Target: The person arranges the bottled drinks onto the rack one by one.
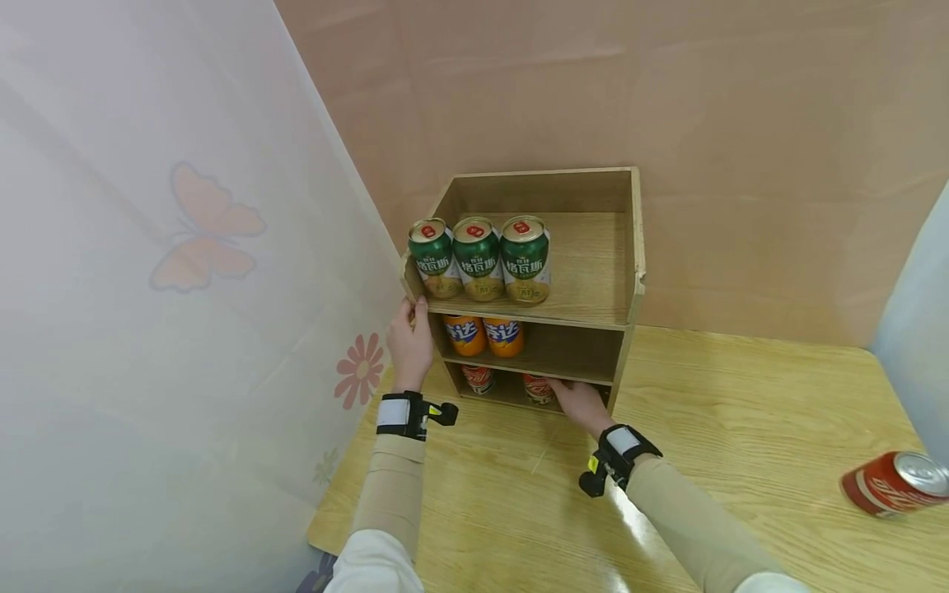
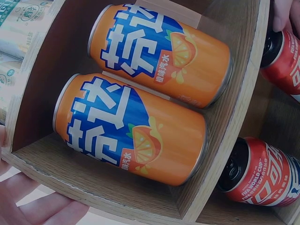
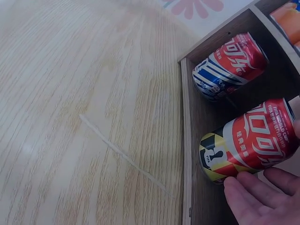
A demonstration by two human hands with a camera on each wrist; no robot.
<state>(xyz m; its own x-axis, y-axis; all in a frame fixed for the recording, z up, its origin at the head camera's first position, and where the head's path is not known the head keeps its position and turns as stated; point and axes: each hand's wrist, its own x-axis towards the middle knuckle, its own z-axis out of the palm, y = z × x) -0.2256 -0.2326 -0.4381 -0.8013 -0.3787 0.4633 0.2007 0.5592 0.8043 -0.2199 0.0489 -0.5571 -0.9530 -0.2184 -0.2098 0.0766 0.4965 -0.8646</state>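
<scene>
A three-level wooden shelf (image 1: 586, 263) stands on the table. My left hand (image 1: 411, 342) holds the shelf's left side panel near the top board; in the left wrist view its fingers (image 2: 28, 199) lie along the panel's outer face. My right hand (image 1: 582, 405) reaches into the bottom level and grips a red cola can (image 3: 253, 140), fingers on its side and part of the thumb at the frame's edge. That can stands upright on the bottom board. Left of it, apart, stands a second cola can (image 3: 229, 65).
Two orange soda cans (image 2: 136, 126) stand side by side in the middle level. Three green-and-gold cans (image 1: 478, 259) line the top level's front left. Another red cola can (image 1: 893, 484) is on the table (image 1: 741, 428) at far right. A white patterned wall (image 1: 222, 371) borders the left.
</scene>
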